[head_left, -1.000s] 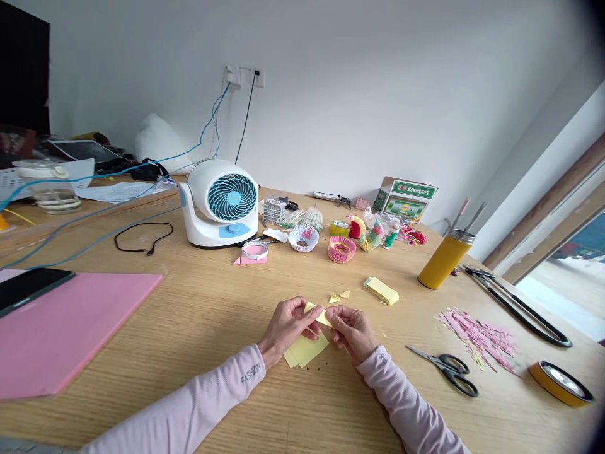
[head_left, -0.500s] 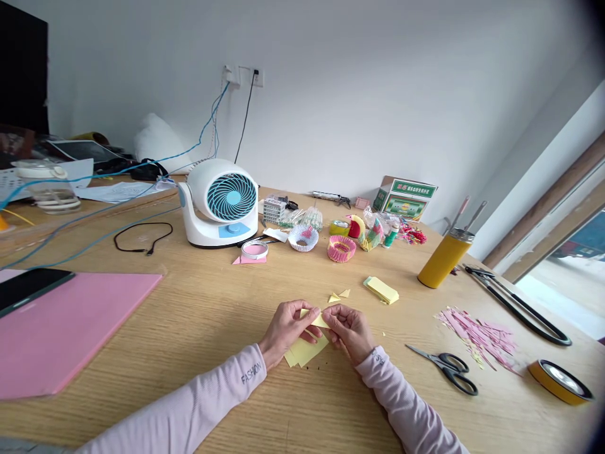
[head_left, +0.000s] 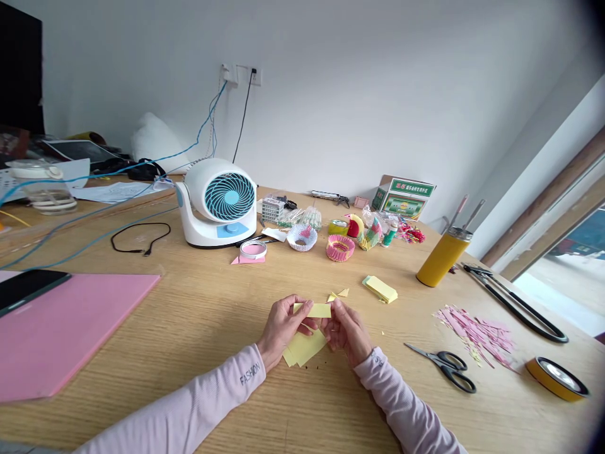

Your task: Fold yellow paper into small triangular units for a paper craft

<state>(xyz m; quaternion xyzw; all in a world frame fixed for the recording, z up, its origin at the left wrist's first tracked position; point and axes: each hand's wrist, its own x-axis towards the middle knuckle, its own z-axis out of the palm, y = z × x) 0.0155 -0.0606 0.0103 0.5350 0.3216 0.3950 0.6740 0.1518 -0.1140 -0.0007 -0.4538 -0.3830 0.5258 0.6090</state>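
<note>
Holding a yellow strip [head_left: 320,310] stretched between both hands over the table [head_left: 227,315].
The left hand [head_left: 281,326] pinches the strip's left end between thumb and fingers; the right hand [head_left: 350,329] pinches its right end, the other fingers curled beneath. Overlapping yellow sheets [head_left: 302,352] lie on the table just below the hands, and small triangles [head_left: 344,292] just beyond the strip. A stack [head_left: 380,289] of yellow paper sits farther right, scissors [head_left: 438,360] lie right of the right sleeve [head_left: 401,397], and pink scraps [head_left: 479,334] lie past them.

"FASHION" on lilac fabric L sleeve [head_left: 208,400], in frt of white-blue plastic fan [head_left: 201,190]. Green-white cardboard box [head_left: 407,197], R of fan: Chinese chars, too sm.
</note>
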